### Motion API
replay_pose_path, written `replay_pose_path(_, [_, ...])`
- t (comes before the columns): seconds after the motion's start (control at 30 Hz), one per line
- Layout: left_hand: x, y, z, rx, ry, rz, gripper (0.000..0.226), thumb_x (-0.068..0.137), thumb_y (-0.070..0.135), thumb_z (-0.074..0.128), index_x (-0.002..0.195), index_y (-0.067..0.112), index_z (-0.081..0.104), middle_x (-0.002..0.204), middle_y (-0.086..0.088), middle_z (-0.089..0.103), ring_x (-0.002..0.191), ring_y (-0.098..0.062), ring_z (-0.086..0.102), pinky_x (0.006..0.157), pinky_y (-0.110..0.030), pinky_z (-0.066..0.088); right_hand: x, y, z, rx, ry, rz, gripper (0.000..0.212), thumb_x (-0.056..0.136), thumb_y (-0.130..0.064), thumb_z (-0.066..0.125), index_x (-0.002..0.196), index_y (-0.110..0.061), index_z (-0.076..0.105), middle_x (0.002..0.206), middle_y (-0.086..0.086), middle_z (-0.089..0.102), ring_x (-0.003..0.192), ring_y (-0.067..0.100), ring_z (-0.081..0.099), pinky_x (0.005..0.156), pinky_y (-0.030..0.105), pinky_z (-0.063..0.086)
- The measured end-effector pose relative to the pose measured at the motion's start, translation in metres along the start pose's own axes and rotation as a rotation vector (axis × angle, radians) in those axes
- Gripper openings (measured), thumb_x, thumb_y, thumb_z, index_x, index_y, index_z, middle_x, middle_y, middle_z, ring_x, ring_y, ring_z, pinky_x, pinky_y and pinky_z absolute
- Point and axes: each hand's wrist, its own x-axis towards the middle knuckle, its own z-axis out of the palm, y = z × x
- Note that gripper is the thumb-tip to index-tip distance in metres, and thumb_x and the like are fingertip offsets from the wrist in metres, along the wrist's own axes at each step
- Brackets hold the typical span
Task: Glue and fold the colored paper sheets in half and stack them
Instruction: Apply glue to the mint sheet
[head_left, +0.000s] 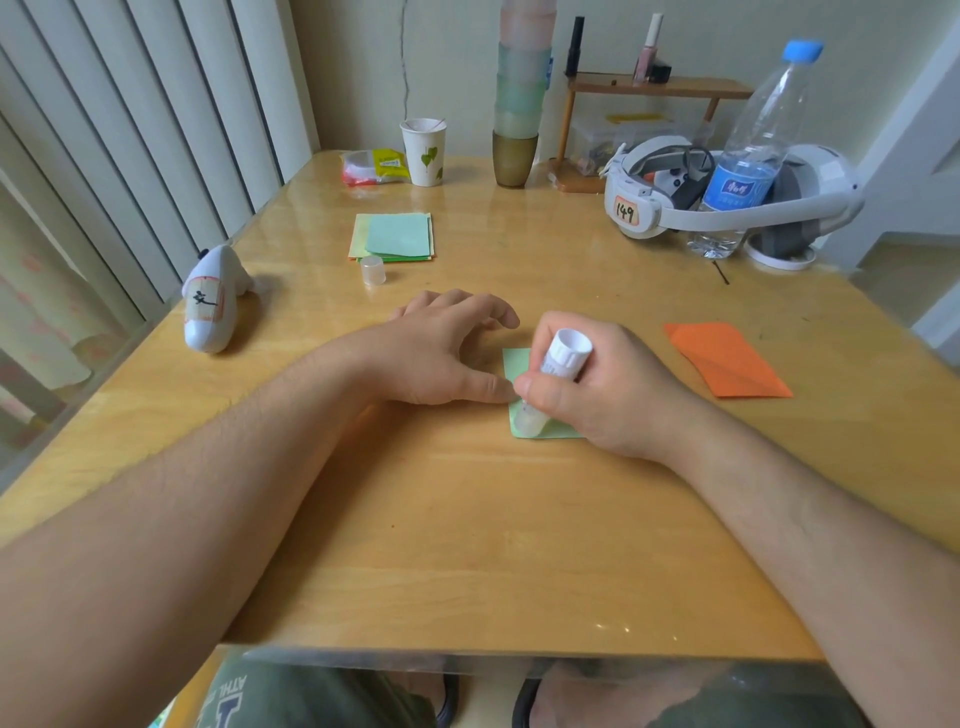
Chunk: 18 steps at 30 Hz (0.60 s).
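A light green paper sheet (519, 364) lies flat on the wooden table (467, 519), mostly hidden under my hands. My right hand (597, 384) grips a white glue stick (558, 364), whose tip presses on the sheet's near left part. My left hand (441, 348) rests beside the sheet with fingers spread, thumb touching its left edge. A stack of green and yellow sheets (395, 236) sits farther back, with the glue stick's clear cap (373, 270) standing at its near edge. A folded orange sheet (727, 358) lies to the right.
A white toy figure (213, 301) lies at the left edge. At the back stand a paper cup (423, 150), stacked plastic cups (519, 104), a small wooden shelf (654, 88), a water bottle (748, 156) and a white headset (727, 192).
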Motion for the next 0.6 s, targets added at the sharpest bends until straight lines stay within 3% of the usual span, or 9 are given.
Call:
replay_pose_path(0.3, [-0.003, 0.002, 0.002, 0.054, -0.025, -0.008, 0.084, 0.057, 0.086, 0.063, 0.131, 0.058, 0.036, 0.142, 0.017, 0.039, 0.133, -0.017, 0.028, 0.114, -0.042, 0.026, -0.001, -0.004, 0.003, -0.044, -0.04, 0.004, 0.023, 0.079, -0.034, 0.07, 0.076, -0.018, 0.054, 0.059, -0.012, 0.051, 0.058, 0.005, 0.042, 0.054, 0.018, 0.035])
replay_pose_path(0.43, [-0.003, 0.002, 0.001, 0.053, -0.023, -0.01, 0.078, 0.066, 0.081, 0.071, 0.132, 0.058, 0.037, 0.141, 0.016, 0.039, 0.133, -0.018, 0.028, 0.116, -0.046, 0.028, -0.002, -0.003, -0.002, -0.077, -0.029, 0.037, 0.026, 0.075, -0.034, 0.068, 0.076, -0.014, 0.053, 0.059, -0.011, 0.048, 0.059, 0.007, 0.04, 0.053, 0.02, 0.034])
replay_pose_path(0.6, [-0.005, 0.004, 0.0, 0.041, -0.053, -0.021, 0.088, 0.054, 0.089, 0.059, 0.134, 0.059, 0.036, 0.142, 0.016, 0.037, 0.135, -0.018, 0.027, 0.118, -0.05, 0.027, -0.007, 0.002, -0.014, -0.118, -0.016, 0.063, 0.021, 0.073, -0.033, 0.066, 0.073, -0.018, 0.052, 0.059, -0.01, 0.048, 0.059, 0.007, 0.04, 0.053, 0.02, 0.033])
